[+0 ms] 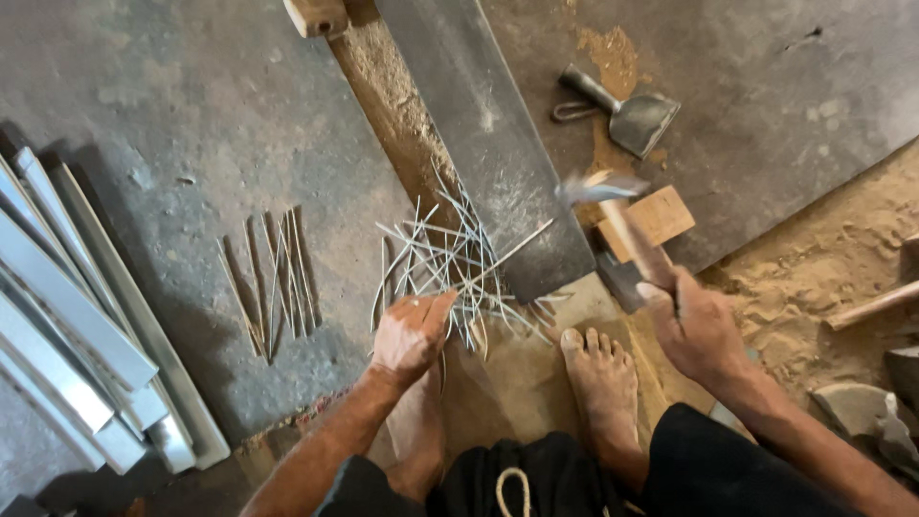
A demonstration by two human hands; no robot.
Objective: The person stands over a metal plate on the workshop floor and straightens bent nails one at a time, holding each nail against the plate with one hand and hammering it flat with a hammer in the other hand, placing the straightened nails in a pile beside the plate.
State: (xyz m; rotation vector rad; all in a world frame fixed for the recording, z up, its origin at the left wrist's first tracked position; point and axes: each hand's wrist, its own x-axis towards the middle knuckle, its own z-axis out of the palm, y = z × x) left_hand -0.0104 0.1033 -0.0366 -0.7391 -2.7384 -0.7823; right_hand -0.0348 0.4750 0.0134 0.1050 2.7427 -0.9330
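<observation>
My right hand [697, 324] grips the wooden handle of a hammer [622, 215], whose head is blurred above the edge of a flat steel plate [498, 134]. My left hand [412, 330] reaches into a tangled pile of thin metal strips [450, 258] that lies at the near end of the plate; whether the fingers hold one strip I cannot tell. My bare feet [598, 369] rest on the ground just below the pile.
A second bundle of thin strips [273, 278] lies on the dark floor to the left. Long flat metal bars [67, 335] are stacked at the far left. A wide chisel [627, 110] and a small wooden block [656, 218] lie to the right, near sandy ground.
</observation>
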